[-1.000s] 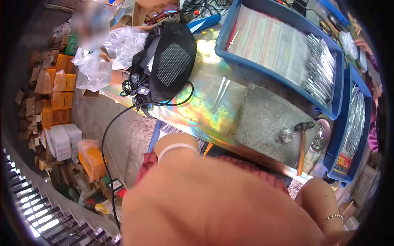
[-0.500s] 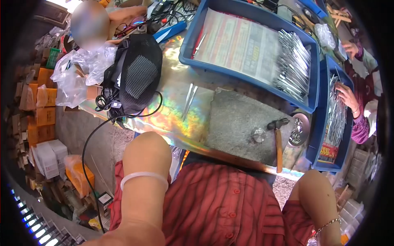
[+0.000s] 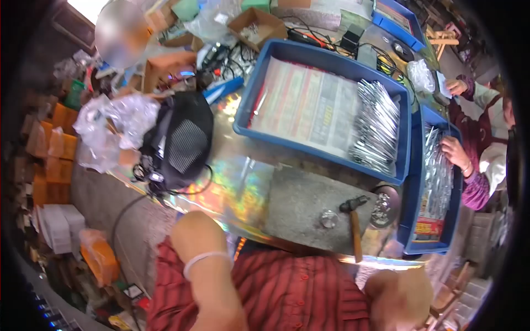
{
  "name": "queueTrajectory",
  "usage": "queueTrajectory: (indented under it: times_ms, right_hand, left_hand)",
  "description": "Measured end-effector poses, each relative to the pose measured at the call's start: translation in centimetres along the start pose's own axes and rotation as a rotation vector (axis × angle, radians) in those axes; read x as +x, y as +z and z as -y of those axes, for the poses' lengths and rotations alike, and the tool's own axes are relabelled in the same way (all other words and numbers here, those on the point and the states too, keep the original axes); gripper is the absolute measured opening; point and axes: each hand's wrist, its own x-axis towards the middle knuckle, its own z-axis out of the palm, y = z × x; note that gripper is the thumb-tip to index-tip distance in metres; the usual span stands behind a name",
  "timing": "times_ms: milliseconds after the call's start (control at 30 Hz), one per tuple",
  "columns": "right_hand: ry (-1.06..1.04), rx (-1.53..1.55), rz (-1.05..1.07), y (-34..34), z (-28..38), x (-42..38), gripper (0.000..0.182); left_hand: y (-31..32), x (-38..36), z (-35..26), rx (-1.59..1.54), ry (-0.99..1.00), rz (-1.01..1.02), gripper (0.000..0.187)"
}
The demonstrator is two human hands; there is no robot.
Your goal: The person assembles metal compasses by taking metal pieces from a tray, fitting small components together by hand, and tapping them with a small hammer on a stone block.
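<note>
Both of my hands lie beyond the bottom edge of the head view, so their fingers are hidden. My left forearm, bent with a pale bangle (image 3: 207,257), rises from that edge. My right elbow is smeared by motion at the lower right. In front of me a hammer (image 3: 355,229) lies across a grey slab (image 3: 295,198), its wooden handle toward me. Beside the hammer head is a small round shiny piece (image 3: 329,219). A round dish (image 3: 385,206) of small metal bits stands right of the slab. Thin metal rods (image 3: 248,174) lie on the shiny tabletop.
Beyond the slab is a blue tray (image 3: 326,156) with newspaper and a pile of metal rods (image 3: 376,124). A co-worker's hand (image 3: 454,151) reaches into a second blue tray (image 3: 404,231). A black mesh bag (image 3: 185,143), plastic bags (image 3: 118,124) and a cable stand left.
The camera view has shifted, so the table and trays sit lower and slightly left. My right forearm's bracelet has gone out of sight. The co-worker's hand stays at the second tray.
</note>
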Motion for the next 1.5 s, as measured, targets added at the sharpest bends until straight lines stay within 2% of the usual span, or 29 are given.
queueTrajectory:
  times_ms: [67, 100, 133, 233, 267, 333, 400, 467, 567, 667, 767, 867, 967, 1033, 1133, 1200, 1400, 1500]
  right_hand:
    - [0.481, -0.421, -0.057, -0.1, -1.6, -1.6, 0.024]
    - [0.047, -0.386, -0.203, 0.4, -3.9, -2.4, 0.019]
    - [0.270, -0.282, -0.193, 0.8, -5.2, -2.5, 0.024]
    - [0.283, -0.395, -0.155, 1.8, -9.3, -4.2, 0.036]
    - [0.300, -0.418, -0.110, 2.1, -10.0, -4.8, 0.040]
    - [0.323, -0.453, -0.006, 2.9, -10.4, -5.7, 0.048]
    - [0.278, -0.538, -0.002, 3.5, -10.1, -5.7, 0.051]
    - [0.233, -0.576, -0.017, 3.8, -10.3, -5.8, 0.049]
    - [0.260, -0.636, -0.095, 4.2, -11.3, -6.3, 0.045]
    - [0.321, -0.668, -0.122, 3.8, -10.9, -6.1, 0.043]
    - [0.419, -0.575, -0.130, 4.1, -11.1, -6.4, 0.044]
    - [0.447, -0.539, -0.093, 3.9, -11.2, -6.2, 0.041]
    - [0.435, -0.642, -0.009, 3.1, -11.1, -5.6, 0.041]
    - [0.425, -0.569, -0.060, 3.5, -12.1, -6.1, 0.041]
    - [0.363, -0.496, -0.108, 4.3, -13.1, -6.5, 0.040]
    - [0.338, -0.486, -0.130, 4.5, -13.2, -6.4, 0.041]
    - [0.301, -0.489, -0.161, 4.9, -13.2, -6.4, 0.041]
    - [0.285, -0.523, -0.173, 5.2, -13.2, -6.3, 0.041]
  left_hand:
    - [-2.0, -2.4, 2.0, -0.016, -0.095, 0.184, 0.020]
    - [-2.8, -3.6, 3.0, -0.024, -0.146, 0.275, 0.018]
    - [-3.2, -4.5, 3.9, -0.027, -0.203, 0.360, 0.015]
    - [-2.9, -6.5, 7.1, 0.022, -0.454, 0.528, 0.008]
    - [-2.1, -6.5, 8.1, 0.080, -0.594, 0.525, 0.006]
    - [0.1, -6.7, 10.6, 0.259, -0.927, 0.510, 0.014]
    - [1.0, -8.0, 13.7, 0.178, -1.174, 0.443, 0.013]
    - [1.5, -9.2, 17.2, 0.114, -1.342, 0.597, 0.013]
    - [3.6, -12.1, 21.8, 0.085, -1.316, 0.794, 0.015]
    - [6.0, -15.9, 25.0, 0.195, -1.168, 1.030, 0.018]
    - [8.0, -18.1, 26.2, 0.278, -1.075, 1.072, 0.018]
    - [9.1, -19.0, 27.0, 0.268, -1.117, 1.146, 0.016]
    - [10.1, -19.5, 27.6, 0.287, -1.191, 1.276, 0.016]
    - [10.7, -20.0, 27.7, 0.333, -1.190, 1.339, 0.016]
    - [10.4, -19.8, 27.5, 0.342, -1.005, 1.353, 0.014]
    - [10.5, -19.7, 27.4, 0.355, -1.018, 1.353, 0.014]
    - [11.0, -21.2, 27.3, 0.360, -0.968, 1.160, 0.016]
    - [10.6, -19.1, 27.1, 0.318, -0.843, 1.398, 0.016]
